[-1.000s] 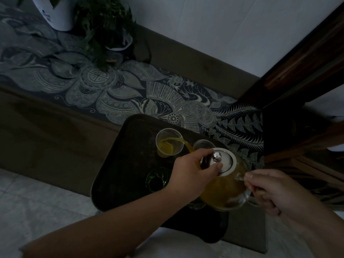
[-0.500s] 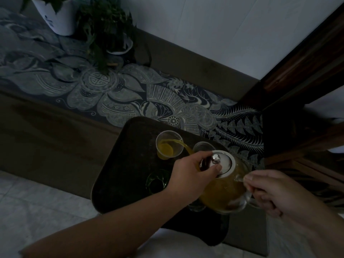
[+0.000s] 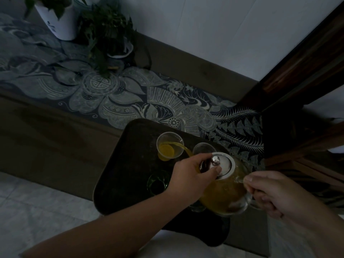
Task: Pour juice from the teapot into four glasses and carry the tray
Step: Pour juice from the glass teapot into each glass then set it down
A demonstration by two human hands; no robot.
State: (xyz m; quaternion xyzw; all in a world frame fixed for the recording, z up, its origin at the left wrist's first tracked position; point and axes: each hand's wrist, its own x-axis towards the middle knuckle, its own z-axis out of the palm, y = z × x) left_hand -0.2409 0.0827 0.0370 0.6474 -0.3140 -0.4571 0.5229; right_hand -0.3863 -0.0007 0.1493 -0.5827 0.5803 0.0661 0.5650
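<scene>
Tilting up-left, the glass teapot point(image 3: 226, 192) hangs above the dark tray's point(image 3: 119, 164) near right part, spout toward the far clear glass point(image 3: 169, 146) and handle back toward the person. Orange juice arcs into that glass. The right hand point(image 3: 275, 194) has its fingers closed around the handle; the left hand point(image 3: 191, 175) pinches the metal lid point(image 3: 224, 164). A green glass point(image 3: 158, 184) and another clear glass point(image 3: 202, 148) stand nearby on the tray, which sits on the patterned counter point(image 3: 115, 101).

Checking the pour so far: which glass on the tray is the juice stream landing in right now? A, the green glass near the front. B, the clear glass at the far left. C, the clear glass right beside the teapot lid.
B: the stream from the teapot arcs into the far-left clear glass, which holds yellow juice.
</scene>
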